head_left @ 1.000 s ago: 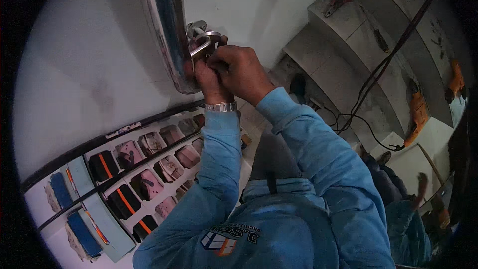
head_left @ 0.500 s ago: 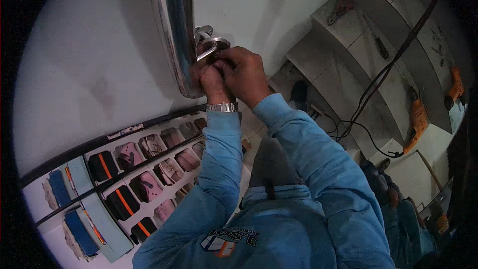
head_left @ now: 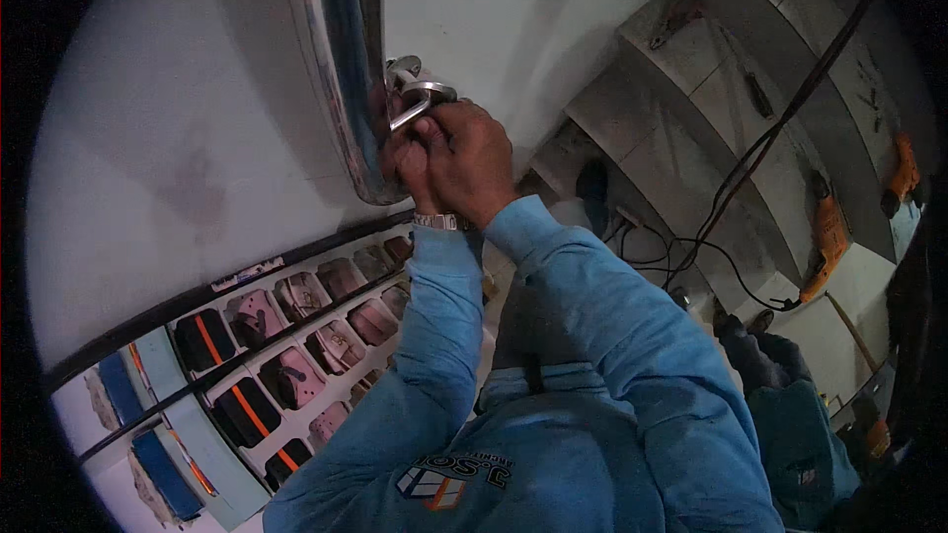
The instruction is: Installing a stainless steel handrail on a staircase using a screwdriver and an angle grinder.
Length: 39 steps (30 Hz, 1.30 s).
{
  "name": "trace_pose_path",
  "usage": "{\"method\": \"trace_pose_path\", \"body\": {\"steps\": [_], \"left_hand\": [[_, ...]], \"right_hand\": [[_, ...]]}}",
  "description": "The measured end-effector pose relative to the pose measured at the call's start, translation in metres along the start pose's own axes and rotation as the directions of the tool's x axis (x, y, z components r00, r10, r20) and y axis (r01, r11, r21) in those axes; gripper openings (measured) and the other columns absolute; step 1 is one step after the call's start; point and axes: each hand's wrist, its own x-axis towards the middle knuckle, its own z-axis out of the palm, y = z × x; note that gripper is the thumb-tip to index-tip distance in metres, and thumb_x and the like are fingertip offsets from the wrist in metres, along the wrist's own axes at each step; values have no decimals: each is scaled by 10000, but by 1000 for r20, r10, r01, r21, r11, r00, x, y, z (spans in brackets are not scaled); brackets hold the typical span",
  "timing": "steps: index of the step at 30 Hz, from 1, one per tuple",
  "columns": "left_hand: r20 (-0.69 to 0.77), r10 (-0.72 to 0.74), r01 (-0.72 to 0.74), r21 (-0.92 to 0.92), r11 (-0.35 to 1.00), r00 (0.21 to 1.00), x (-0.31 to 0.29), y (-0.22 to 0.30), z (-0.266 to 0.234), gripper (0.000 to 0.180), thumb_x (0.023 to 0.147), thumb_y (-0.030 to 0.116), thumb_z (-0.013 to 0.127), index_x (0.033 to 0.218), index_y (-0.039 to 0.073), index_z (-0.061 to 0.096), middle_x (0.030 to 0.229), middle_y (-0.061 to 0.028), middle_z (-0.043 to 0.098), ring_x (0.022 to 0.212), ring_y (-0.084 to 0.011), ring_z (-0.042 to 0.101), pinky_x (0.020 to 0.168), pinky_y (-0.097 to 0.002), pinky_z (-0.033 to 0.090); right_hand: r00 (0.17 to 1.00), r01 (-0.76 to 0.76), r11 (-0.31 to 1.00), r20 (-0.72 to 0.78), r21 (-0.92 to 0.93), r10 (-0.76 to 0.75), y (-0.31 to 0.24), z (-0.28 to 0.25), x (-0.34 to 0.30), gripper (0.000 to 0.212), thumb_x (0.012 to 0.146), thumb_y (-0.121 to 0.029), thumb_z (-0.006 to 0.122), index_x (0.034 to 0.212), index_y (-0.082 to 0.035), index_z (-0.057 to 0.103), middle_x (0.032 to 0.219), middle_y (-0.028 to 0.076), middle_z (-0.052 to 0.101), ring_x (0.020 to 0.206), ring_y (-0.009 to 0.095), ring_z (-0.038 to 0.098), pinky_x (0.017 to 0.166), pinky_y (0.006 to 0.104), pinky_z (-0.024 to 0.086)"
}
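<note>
The person's two hands are pressed together at the edge of a shiny steel door frame (head_left: 341, 69), high against the white wall (head_left: 148, 138). The right hand (head_left: 474, 153) is closed over a metal door handle (head_left: 420, 99), and the left hand (head_left: 405, 158) grips just below it, beside a wristwatch (head_left: 439, 221). Orange drills (head_left: 828, 237) lie well apart on the steps (head_left: 711, 89).

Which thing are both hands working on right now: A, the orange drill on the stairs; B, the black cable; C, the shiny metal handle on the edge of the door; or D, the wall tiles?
C: the left hand and right hand close together around the metal handle at the door edge.
</note>
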Motion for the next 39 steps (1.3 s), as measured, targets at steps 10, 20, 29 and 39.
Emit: {"method": "trace_pose_path", "body": {"steps": [10, 20, 29, 39], "left_hand": [[305, -40, 264, -746, 611, 952, 0, 14, 12, 419, 1060, 322, 371, 1316, 25, 522, 1242, -119, 583, 1164, -242, 559, 1055, -384, 427], [-22, -122, 114, -218, 969, 992, -10, 19, 22, 373, 1057, 300, 391, 1258, 32, 555, 1168, -104, 618, 1065, -246, 597, 993, -389, 467], [71, -254, 195, -841, 504, 964, -21, 70, 60, 397, 1028, 298, 473, 1322, 40, 539, 1275, -126, 603, 1212, -270, 557, 1085, -421, 405], [270, -69, 275, -878, 391, 960, -30, 65, 62, 417, 1064, 336, 405, 1378, 75, 492, 1400, -115, 511, 1293, -238, 491, 1102, -397, 373]], "right_hand": [[998, -48, 998, 41, -47, 50, -8, -5, 2, 142, 841, -149, 684, 843, -7, 687, 823, 197, 652, 785, 398, 627, 696, 513, 487], [983, -183, 965, 31, 186, 180, -6, -22, -5, 204, 791, -141, 772, 907, 11, 701, 857, 157, 676, 834, 276, 684, 746, 379, 544], [972, 111, 994, 208, 1, -108, 1, -43, 29, 163, 827, -75, 721, 965, -8, 665, 924, 133, 656, 859, 266, 647, 729, 375, 539], [956, 200, 976, 233, -87, -176, -17, -43, 26, 199, 837, -135, 694, 970, 13, 704, 906, 174, 688, 815, 348, 670, 754, 416, 542]]}}
